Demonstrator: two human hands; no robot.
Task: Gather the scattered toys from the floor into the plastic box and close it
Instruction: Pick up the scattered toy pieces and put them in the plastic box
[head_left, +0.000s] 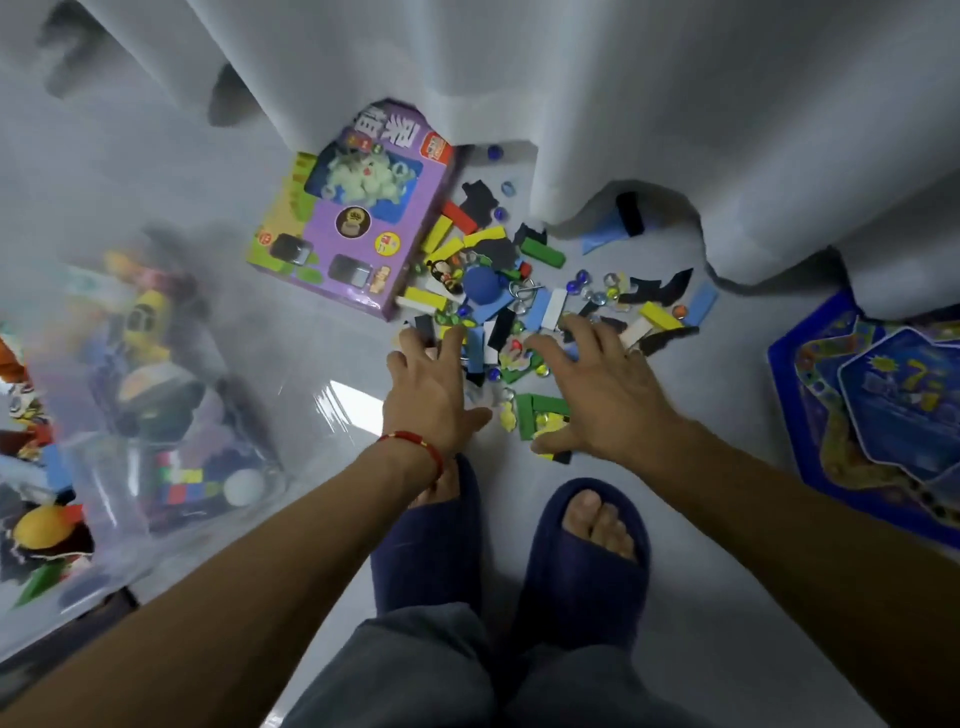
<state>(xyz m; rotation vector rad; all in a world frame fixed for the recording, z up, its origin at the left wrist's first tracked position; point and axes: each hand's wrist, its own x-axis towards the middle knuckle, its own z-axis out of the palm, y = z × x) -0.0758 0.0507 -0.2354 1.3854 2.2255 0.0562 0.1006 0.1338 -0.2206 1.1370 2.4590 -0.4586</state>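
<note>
A: Entry. Both arms reach down over the floor (322, 364). The left hand (434, 387) and the right hand (592, 387) are released, fingers spread and straight, holding nothing. Whether the fingertips already touch the pieces cannot be told.

B: Where is the toy pile (519, 291) relative to them?

A: Directly ahead, at 12 o'clock from both hands. Its near edge lies under the fingertips; the bulk runs away toward the curtain (571, 104). The pile's long axis goes roughly 9 to 3 o'clock, across the person's front. It holds small blocks, marbles, dark flat scraps and a blue ball (480, 283).

B: Which hand is nearer?

A: About equal. The left hand covers the 9 o'clock end, the right hand the middle. Pieces at the 3 o'clock end lie beyond the right hand.

B: And the plastic box (130, 415)?

A: At 9 o'clock from the left hand, well apart, open, already holding toys; blurred. No lid could be identified.

B: Other items?

A: A purple toy carton (358, 228) at 11 o'clock, just beside the pile. A blue game board (872, 410) at 3 o'clock. Slippers (582, 551) at 6 o'clock.

B: Judgement?

A: Likely a two-handed scoop, hands closing inward along the long axis, then a carry toward 9 o'clock. Marbles may roll free.
</note>
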